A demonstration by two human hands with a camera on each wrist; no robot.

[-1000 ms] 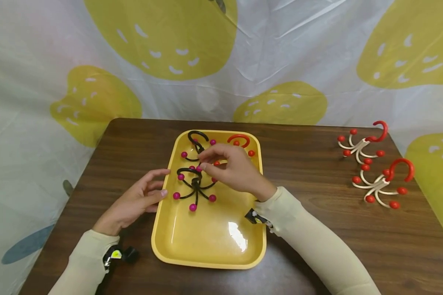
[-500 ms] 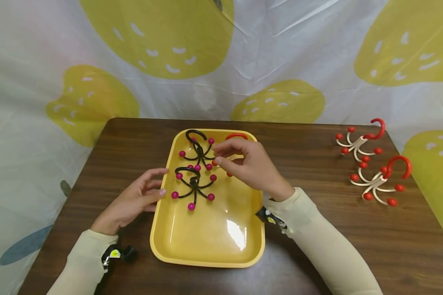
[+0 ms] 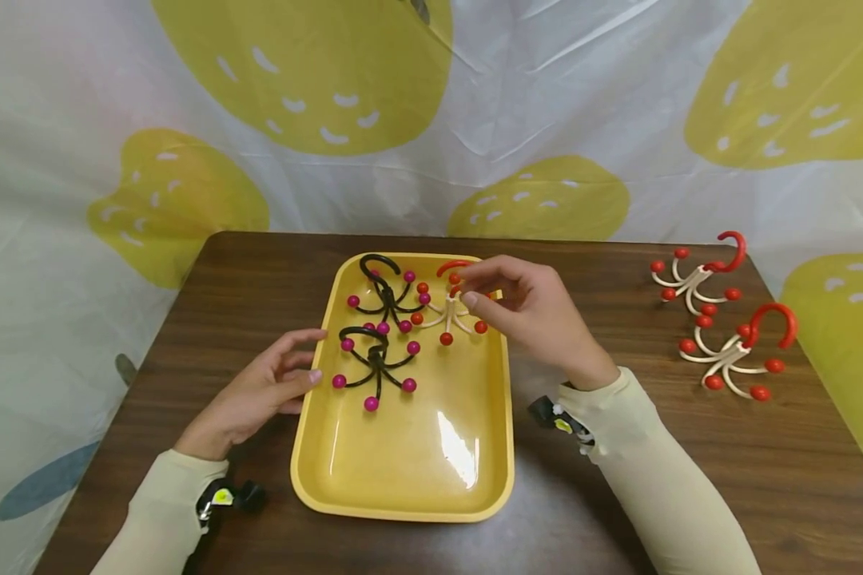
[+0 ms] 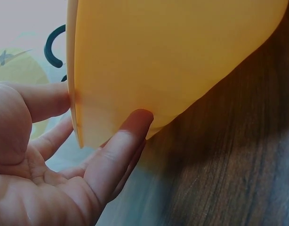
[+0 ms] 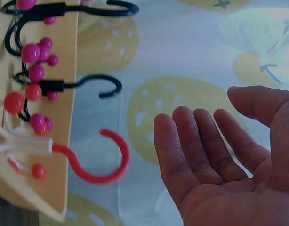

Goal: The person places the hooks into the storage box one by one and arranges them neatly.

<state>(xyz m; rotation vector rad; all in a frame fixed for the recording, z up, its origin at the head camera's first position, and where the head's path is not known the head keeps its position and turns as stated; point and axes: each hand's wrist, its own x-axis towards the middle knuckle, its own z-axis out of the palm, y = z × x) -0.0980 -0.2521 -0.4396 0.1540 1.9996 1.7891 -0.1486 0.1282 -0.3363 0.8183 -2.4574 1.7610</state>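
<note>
My left hand (image 3: pixel 259 395) lies against the left side of a yellow tray (image 3: pixel 403 513), its relaxed fingers touching the rim and outer wall. In the left wrist view the thumb (image 4: pixel 50 100) meets the rim. Two black multi-arm hook hangers with magenta balls sit in the tray, the back hanger (image 3: pixel 388 299) and the front hanger (image 3: pixel 376 359). At the tray's back right stands a white hook hanger (image 3: pixel 451 308) with a red hook and red balls. Close beside it, partly in front of it, hovers my right hand (image 3: pixel 535 307). The right wrist view shows those fingers apart from the red hook (image 5: pixel 121 165), holding nothing.
Two more white hangers with red hooks stand at the table's right, a back hanger (image 3: pixel 696 279) and a front hanger (image 3: pixel 729 357). A lemon-print cloth (image 3: pixel 374 200) hangs behind the brown wooden table (image 3: pixel 582 271).
My right hand has moved right, from over the black hangers to beside the red-hooked hanger in the tray, which shows more now. The left hand has stayed at the rim.
</note>
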